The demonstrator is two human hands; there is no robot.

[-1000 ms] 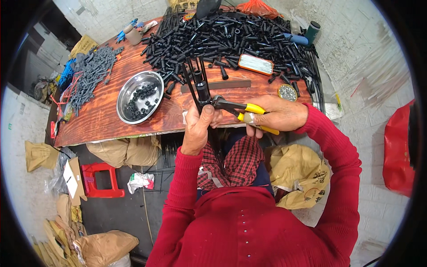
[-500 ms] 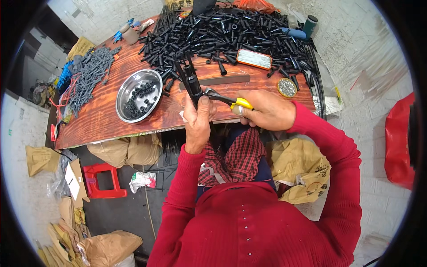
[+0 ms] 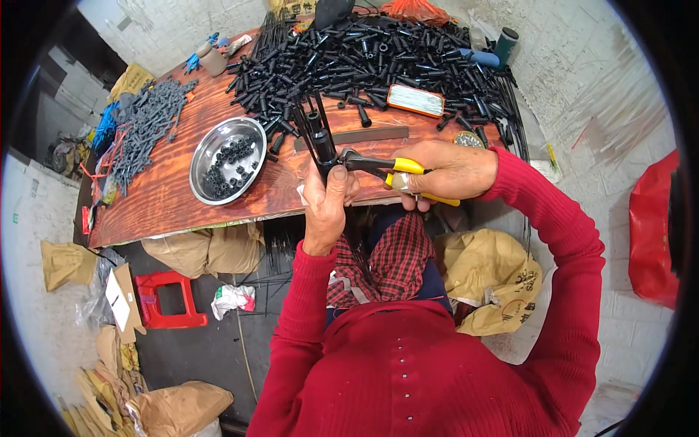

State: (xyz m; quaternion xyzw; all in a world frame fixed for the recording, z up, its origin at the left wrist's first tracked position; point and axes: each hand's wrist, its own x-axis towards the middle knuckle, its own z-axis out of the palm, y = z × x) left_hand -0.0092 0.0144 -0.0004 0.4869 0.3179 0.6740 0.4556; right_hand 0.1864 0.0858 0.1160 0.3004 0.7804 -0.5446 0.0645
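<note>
My left hand (image 3: 325, 206) is closed around the lower end of a black plastic tubular part (image 3: 318, 138), held upright above the table's front edge. Thin dark rods or prongs rise beside the part. From the right, my right hand (image 3: 457, 169) grips yellow-handled pliers (image 3: 409, 166), whose handles stand apart. The plier head lies against the part's lower end, just above my left thumb. Whether the jaws bite on anything is too small to tell. Behind the hands, a flat brown strip (image 3: 375, 134) lies on the table.
A steel bowl (image 3: 211, 142) holding small black rings sits left on the wooden table (image 3: 156, 207). Black tubular parts (image 3: 349, 62) heap at the back, beside an orange-rimmed box (image 3: 415, 100). Grey parts (image 3: 149, 120) pile far left. A yellow-rimmed dish (image 3: 468, 138) is partly behind my right hand.
The plier handles have spread wider apart. My right hand has shifted slightly right, its fingers looser. My left hand still holds the black part, now a little lower.
</note>
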